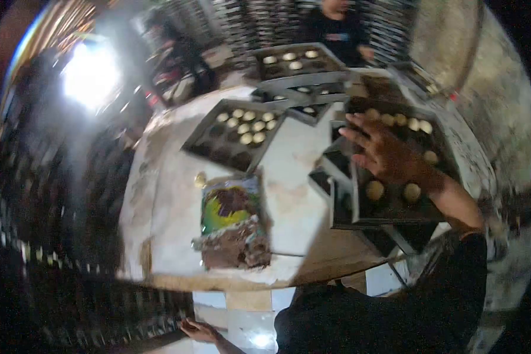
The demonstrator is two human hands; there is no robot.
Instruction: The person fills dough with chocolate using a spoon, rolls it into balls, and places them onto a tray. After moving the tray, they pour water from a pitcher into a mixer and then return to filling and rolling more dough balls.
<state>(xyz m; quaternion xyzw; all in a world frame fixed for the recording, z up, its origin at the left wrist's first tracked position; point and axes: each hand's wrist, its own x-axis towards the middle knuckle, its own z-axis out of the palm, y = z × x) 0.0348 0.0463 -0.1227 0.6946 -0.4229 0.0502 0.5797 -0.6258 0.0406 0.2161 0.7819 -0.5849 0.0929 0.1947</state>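
Note:
My right hand [380, 150] is over a dark tray [389, 209] at the right, its fingers spread above the dough balls [399, 120] in it. Whether the fingertips touch the balls is hard to tell. More dark trays lie skewed beneath this one. Low at the left, my left hand [199, 330] hangs below the table's front edge, fingers apart, with nothing in it. A colourful plastic bag [230, 206] with a brown mass [233, 245] at its front lies on the pale table [295, 206]. Beside the bag sits a small yellowish piece [200, 179].
Left of centre lies a tray [193, 144] with several dough balls. Further trays [289, 71] are stacked at the back. A person [336, 35] in dark clothes stands behind them. A bright light [91, 74] glares at the upper left.

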